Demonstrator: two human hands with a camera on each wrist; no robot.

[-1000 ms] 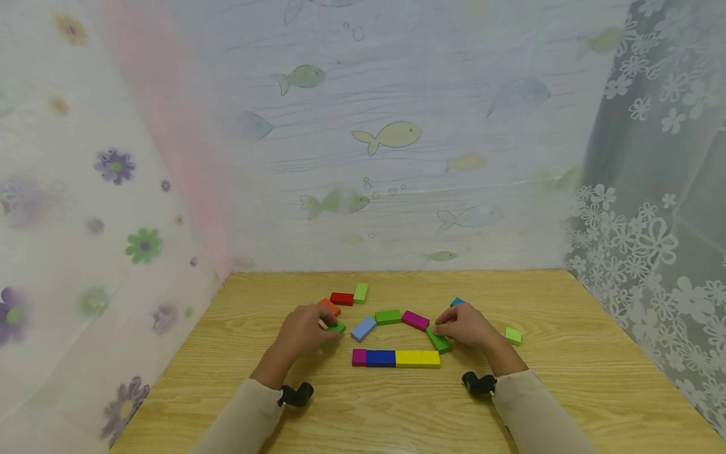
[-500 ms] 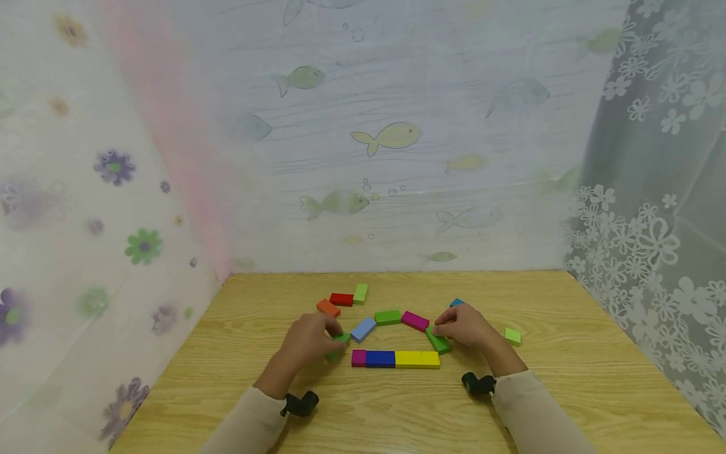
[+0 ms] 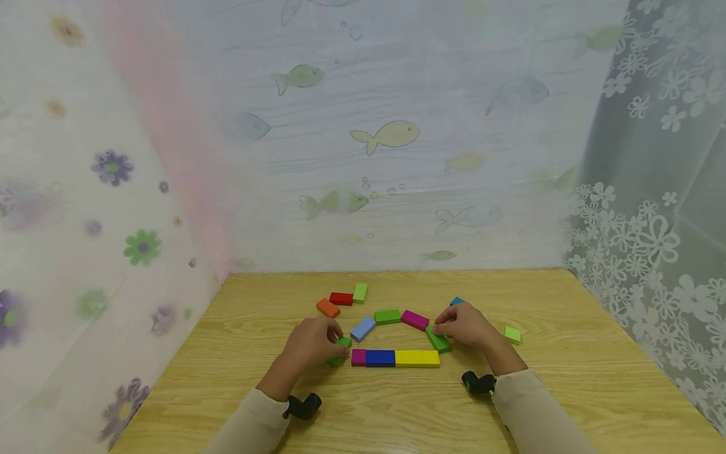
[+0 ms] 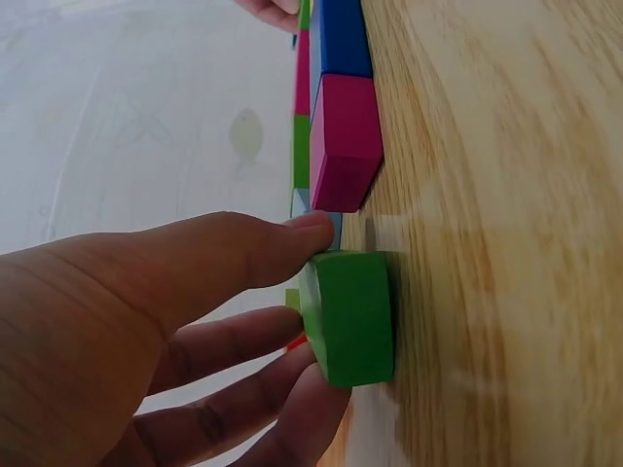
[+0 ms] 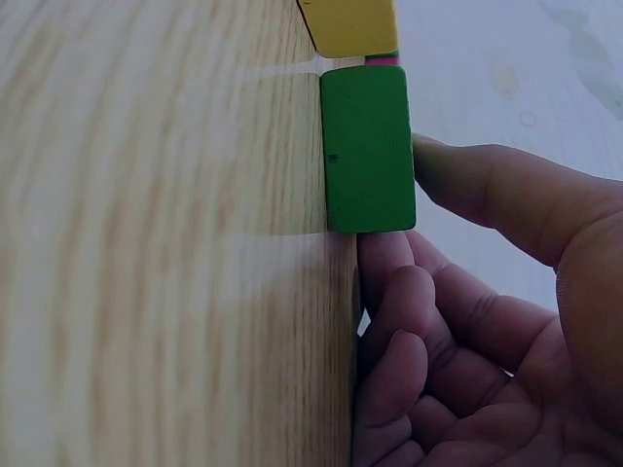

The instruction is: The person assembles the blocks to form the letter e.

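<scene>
My left hand (image 3: 311,342) pinches a green block (image 4: 355,319) between thumb and fingers, low at the tabletop. That block sits just left of a straight row: a short magenta block (image 3: 358,357), a dark blue block (image 3: 380,358) and a yellow block (image 3: 417,359). My right hand (image 3: 467,325) holds another green block (image 5: 368,151), thumb at its top and fingers curled at its side. Behind the row, a light blue block (image 3: 363,329), a further green block (image 3: 388,316) and a magenta block (image 3: 415,320) form an arc toward the right-hand block.
At the back left lie an orange block (image 3: 328,308), a red block (image 3: 341,299) and a lime block (image 3: 360,292). A blue block (image 3: 457,302) is partly hidden behind my right hand. Another lime block (image 3: 513,335) lies to its right on the wooden table (image 3: 363,410).
My left hand has brought its green block nearer and slightly right, to the left end of the row, turning it; the orange block is uncovered. My right hand stays in place.
</scene>
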